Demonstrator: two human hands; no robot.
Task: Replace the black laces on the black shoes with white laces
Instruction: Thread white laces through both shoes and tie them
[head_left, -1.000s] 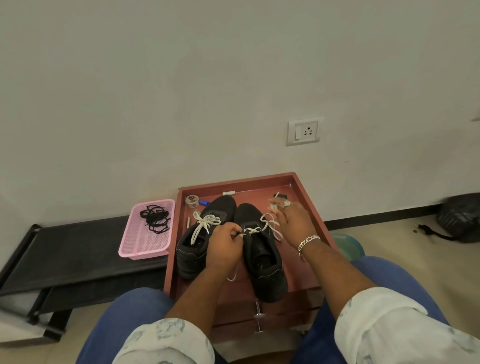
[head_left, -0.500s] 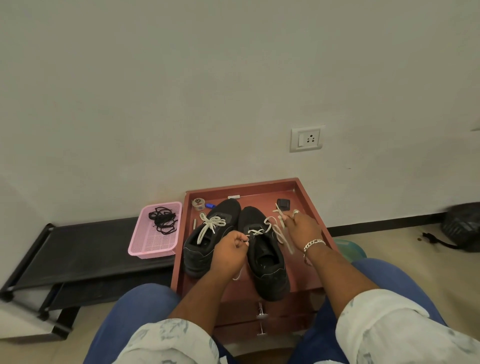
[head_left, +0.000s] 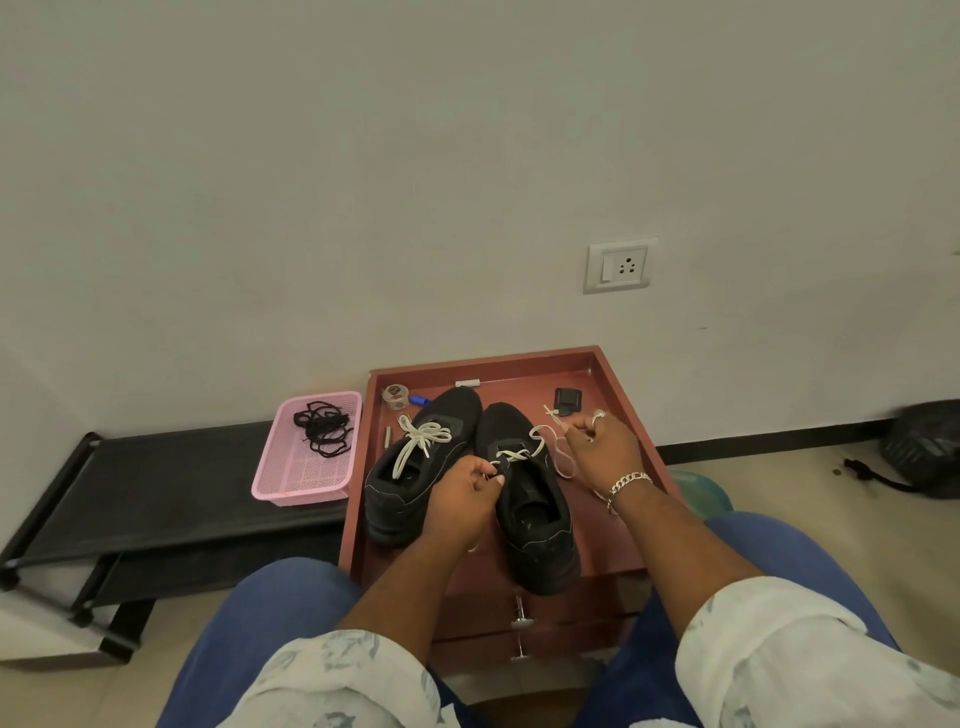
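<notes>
From the head camera, a pink mesh basket (head_left: 306, 457) sits on a low black rack (head_left: 156, 493) and holds a tangle of black laces (head_left: 322, 428). Just beside it, a reddish-brown tray-topped drawer unit (head_left: 618, 384) carries both black shoes: the left shoe (head_left: 415, 467), already threaded with a white lace tied in a bow (head_left: 423, 439), and the right shoe (head_left: 530, 504), only partly laced near the toe. The left hand (head_left: 460, 501) has its fingers curled, pinching the right shoe's white lace (head_left: 511, 456) at the eyelets; the right hand (head_left: 605, 452), wearing a ring and a chain bracelet, pinches the free end of the same lace, which loops loosely beside the shoe. At the tray's far end lie a small roll of tape (head_left: 395, 396), a blue item (head_left: 418, 400) too small to identify, and a dark flat object (head_left: 567, 401) that is equally hard to make out. The left hand hides part of both shoes. A dark bag (head_left: 924, 447) is cut off at the right edge. The wall is plain, with a white socket plate (head_left: 619, 266), and the floor is beige.
</notes>
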